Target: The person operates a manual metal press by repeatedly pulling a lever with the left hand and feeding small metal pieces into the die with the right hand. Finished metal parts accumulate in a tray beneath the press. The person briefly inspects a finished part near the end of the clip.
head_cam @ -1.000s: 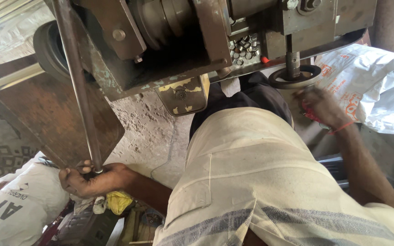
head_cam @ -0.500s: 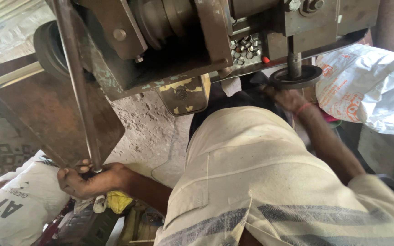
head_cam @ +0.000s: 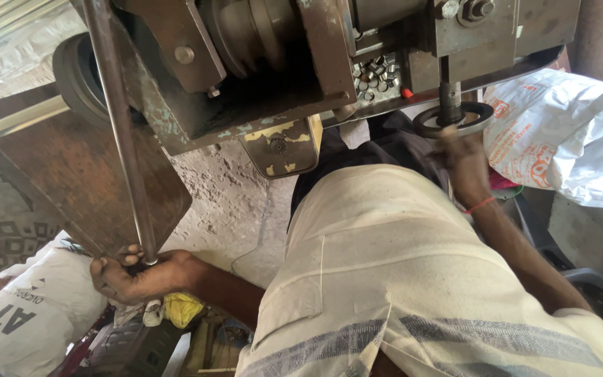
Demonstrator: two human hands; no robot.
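Note:
My left hand point(head_cam: 134, 276) grips the lower end of a long steel rod point(head_cam: 116, 126) that runs up past a rusty machine body point(head_cam: 266, 70). My right hand point(head_cam: 460, 155) reaches up to a small round black handwheel point(head_cam: 453, 119) under the machine's right side and holds its rim. A red thread is tied around that wrist. My cream shirt fills the lower middle of the view.
A brown metal plate point(head_cam: 71, 181) slants behind the rod. White printed sacks lie at lower left point(head_cam: 29, 314) and upper right point(head_cam: 567, 139). A yellow rag point(head_cam: 183, 308) sits below my left hand. Small bolts point(head_cam: 375, 77) rest on the machine; bare concrete floor point(head_cam: 225, 202) lies below it.
My right hand has moved up and left from beside the white sack onto the handwheel. My left hand has stayed on the rod's lower end.

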